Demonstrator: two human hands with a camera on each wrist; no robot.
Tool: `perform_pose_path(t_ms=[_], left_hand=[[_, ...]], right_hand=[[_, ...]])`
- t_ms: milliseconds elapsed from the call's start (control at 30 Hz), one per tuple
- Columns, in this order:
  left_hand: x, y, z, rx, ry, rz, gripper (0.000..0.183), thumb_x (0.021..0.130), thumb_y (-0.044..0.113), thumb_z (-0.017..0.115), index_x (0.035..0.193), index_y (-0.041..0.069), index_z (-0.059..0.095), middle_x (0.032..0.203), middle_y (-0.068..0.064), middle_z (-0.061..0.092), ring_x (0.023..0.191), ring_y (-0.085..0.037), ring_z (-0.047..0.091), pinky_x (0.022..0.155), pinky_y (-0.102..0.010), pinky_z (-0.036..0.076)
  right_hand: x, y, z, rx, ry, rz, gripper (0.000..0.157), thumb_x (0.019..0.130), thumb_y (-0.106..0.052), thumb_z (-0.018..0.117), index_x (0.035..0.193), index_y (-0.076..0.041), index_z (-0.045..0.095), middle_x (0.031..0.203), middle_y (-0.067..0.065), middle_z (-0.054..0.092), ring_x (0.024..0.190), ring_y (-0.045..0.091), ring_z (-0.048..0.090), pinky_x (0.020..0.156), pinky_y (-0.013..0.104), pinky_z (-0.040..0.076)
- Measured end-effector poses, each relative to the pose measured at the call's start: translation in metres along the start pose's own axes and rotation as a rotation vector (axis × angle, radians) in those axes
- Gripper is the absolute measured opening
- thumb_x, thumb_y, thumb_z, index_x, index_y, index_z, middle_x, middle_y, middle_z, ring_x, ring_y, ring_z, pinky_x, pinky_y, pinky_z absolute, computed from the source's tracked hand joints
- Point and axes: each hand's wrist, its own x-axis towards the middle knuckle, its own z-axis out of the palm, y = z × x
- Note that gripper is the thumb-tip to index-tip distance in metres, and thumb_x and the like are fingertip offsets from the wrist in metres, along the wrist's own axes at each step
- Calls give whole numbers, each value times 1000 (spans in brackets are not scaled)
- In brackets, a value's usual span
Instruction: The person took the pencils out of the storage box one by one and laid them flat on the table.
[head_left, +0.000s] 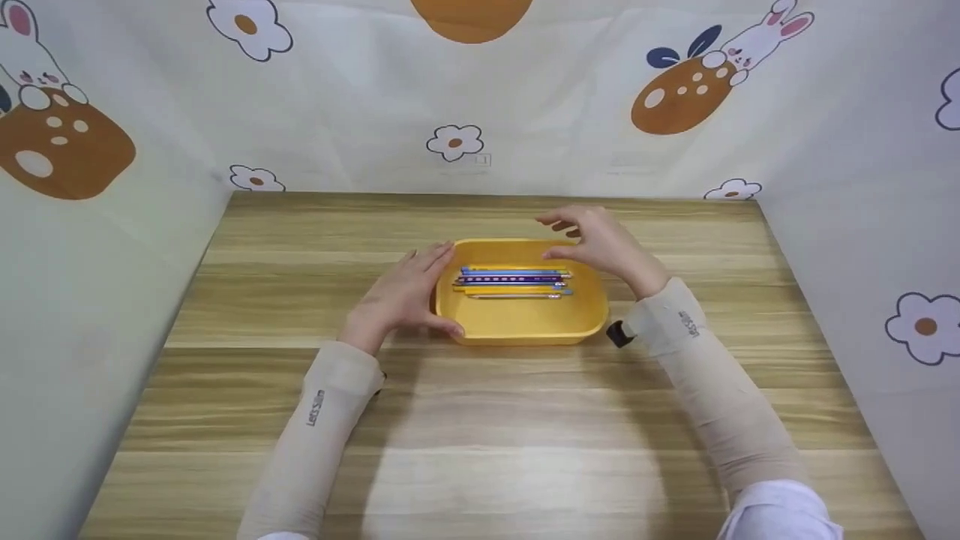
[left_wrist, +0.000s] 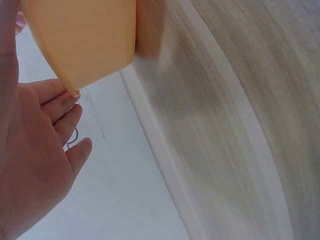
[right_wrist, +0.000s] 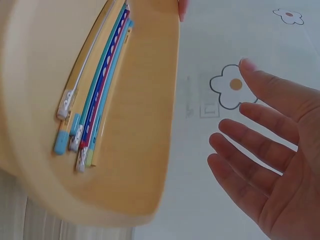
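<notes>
Spreading wide around the left end of a yellow container (head_left: 525, 322), the left hand (head_left: 405, 289) has its fingers by the far left corner and its thumb by the near left one. The container is at the centre of the head view, seen against the wood-grain tabletop (head_left: 517, 442). In the left wrist view, that hand's fingers lie nearly straight at the left of the frame, with fingertips at the container's corner.

The right hand (head_left: 604, 244) stands wide and holds nothing, right of centre in the head view, over the container's far right corner. In the right wrist view its fingers and thumb are spread at the right of the frame, apart from the container's wall.

Inside the container lies a bundle of pencils (head_left: 514, 279), side by side and running left to right in the head view, their eraser ends to the right. Blue, yellow and purple ones show, and a thin pale one lies nearest the bottom of the frame.

Beige sleeves (head_left: 731, 397) cover both forearms. Across the top of the frame hangs a pale backdrop (head_left: 562, 97) printed with flowers and rabbits.
</notes>
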Motion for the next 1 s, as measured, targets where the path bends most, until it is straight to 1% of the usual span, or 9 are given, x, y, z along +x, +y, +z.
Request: perform_pose_path(t_ms=[200,400,600,733,800,900,1000], left_hand=[[1,1,-1,4,0,-7,134,63,78,75,161,13,12,170,-5,10,157,-24,10,131,-47,9],[0,2,-1,-2,-5,-26,134,62,78,75,161,14,11,170,-4,10,157,-25,11,131,-47,8],[0,3,-1,-11,-2,-19,134,62,77,77,161,13,12,170,-5,12,157,-27,13,131,-47,8],[0,1,-3,15,3,0,135,62,79,75,161,11,14,169,-7,14,157,-27,14,130,-47,9],[1,1,-3,27,6,9,135,61,80,74,161,10,15,169,-8,15,157,-27,15,130,-48,10],[1,0,-3,29,6,15,134,62,79,74,161,9,15,169,-8,15,157,-27,15,130,-48,11],[0,-1,-1,17,-3,9,134,63,78,75,161,9,14,169,-7,13,157,-26,13,130,-48,9]], right_hand=[[12,-9,5,-22,-60,-12,52,86,-22,80,133,-7,64,135,13,64,120,32,64,105,48,54],[23,-17,11,-51,-118,-16,49,87,-19,78,133,-10,64,135,11,64,121,30,63,105,46,54],[28,-19,20,-60,-194,-60,45,84,-16,81,125,-4,68,125,14,70,113,31,67,100,46,57],[30,-21,25,-96,-267,-89,41,85,-19,80,121,-2,70,119,15,72,107,30,70,96,45,59],[30,-22,27,-97,-305,-85,40,85,-18,80,119,-1,70,117,16,72,105,31,70,95,45,59],[31,-23,32,-102,-357,-56,39,85,-18,80,119,0,70,117,17,73,105,31,70,94,44,59],[32,-24,38,-116,-394,-33,37,85,-16,79,118,0,70,116,17,73,105,30,70,95,43,59]])
